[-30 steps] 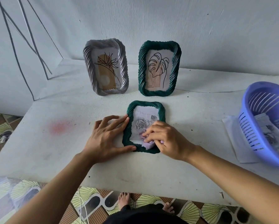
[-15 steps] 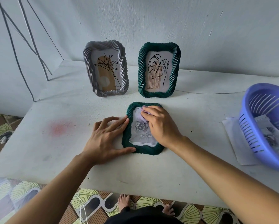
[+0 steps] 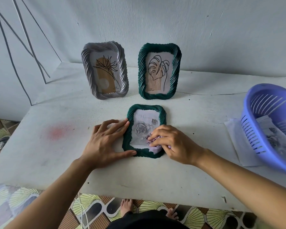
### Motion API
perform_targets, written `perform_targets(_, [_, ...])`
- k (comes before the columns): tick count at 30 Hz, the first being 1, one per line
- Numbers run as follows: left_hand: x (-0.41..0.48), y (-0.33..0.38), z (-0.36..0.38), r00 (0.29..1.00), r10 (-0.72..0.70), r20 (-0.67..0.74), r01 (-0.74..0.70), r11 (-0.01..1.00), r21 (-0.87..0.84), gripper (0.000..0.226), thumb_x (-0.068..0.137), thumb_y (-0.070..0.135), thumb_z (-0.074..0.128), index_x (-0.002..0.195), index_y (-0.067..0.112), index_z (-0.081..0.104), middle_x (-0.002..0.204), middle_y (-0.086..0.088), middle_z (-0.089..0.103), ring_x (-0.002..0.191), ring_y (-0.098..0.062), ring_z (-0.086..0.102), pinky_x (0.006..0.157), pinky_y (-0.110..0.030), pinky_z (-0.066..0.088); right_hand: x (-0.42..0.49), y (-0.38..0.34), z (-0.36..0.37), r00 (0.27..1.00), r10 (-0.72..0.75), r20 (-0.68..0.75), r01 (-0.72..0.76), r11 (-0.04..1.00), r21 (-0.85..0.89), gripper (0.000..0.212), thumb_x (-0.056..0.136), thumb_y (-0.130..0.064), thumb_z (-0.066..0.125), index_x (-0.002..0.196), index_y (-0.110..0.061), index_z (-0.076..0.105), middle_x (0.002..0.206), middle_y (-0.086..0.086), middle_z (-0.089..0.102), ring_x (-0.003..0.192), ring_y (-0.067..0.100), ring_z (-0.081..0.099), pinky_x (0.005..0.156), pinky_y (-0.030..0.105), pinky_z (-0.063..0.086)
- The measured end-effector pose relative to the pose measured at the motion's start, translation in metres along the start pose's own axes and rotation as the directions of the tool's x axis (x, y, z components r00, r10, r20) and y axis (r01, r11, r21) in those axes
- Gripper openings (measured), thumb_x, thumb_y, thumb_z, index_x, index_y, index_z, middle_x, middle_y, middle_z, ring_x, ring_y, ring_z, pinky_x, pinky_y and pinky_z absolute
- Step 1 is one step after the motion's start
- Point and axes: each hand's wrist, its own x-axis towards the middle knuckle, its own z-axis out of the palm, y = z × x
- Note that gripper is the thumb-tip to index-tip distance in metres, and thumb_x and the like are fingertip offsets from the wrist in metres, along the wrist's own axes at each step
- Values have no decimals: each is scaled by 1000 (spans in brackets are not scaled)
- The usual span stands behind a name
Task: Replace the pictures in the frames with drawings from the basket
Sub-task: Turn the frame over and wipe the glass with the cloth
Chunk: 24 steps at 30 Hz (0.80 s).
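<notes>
Lying flat on counter (image 3: 188,179), green frame (image 3: 163,116) w/ grey rose drawing (image 3: 141,128), left grip (image 3: 106,142) straight-fingered against its side, right grip (image 3: 173,144) pinching lilac cloth (image 3: 155,148) on its lower corner.

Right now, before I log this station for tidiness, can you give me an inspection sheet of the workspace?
Surface: white table, pink stain at left.
Job's things: flat frame holds a rose drawing; grey frame and standing green frame behind it hold line pictures; basket at right holds drawings.
Clutter: white sheet under the basket.
Hands: left hand flat, fingers against the flat frame's left edge; right hand holds a cloth on its glass.
Cables: dark lines on the left wall, cannot tell if cables.
Surroundings: white wall, patterned floor, bare feet.
</notes>
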Motion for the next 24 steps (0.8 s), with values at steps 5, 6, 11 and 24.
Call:
perform_targets(5, [0,0,0,1000,-6,3,6,1000,-6,98,78,89,47,157,36,26,160,26,25,145,-4,23,114,-32,20,7,22,-8,996,36,-81,-48,987,-155,29,87,5,54,95,-8,78,107,4,73,101,25,64,86,40,52])
perform_targets(6, [0,0,-1,1000,-6,4,6,1000,-6,98,77,89,47,157,36,25,160,26,25,145,-4,23,114,-32,20,11,26,-10,994,54,-91,-71,978,-196,31,88,0,50,97,-7,78,107,5,73,101,26,64,85,41,53])
perform_targets(11, [0,0,0,1000,2,-1,-2,1000,-9,98,77,89,48,157,36,26,160,26,26,144,-4,23,113,-31,19,41,39,-13,982,145,-124,-180,917,-356,30,83,2,53,95,-6,79,106,9,73,98,31,62,82,44,53])
perform_targets(24, [0,1,1,999,25,-42,-25,1000,-2,97,78,88,50,155,31,33,159,21,30,142,-10,30,109,-29,21,73,-13,30,976,188,-108,-208,951,-228,36,85,3,47,112,0,71,120,14,69,107,32,60,96,44,50])
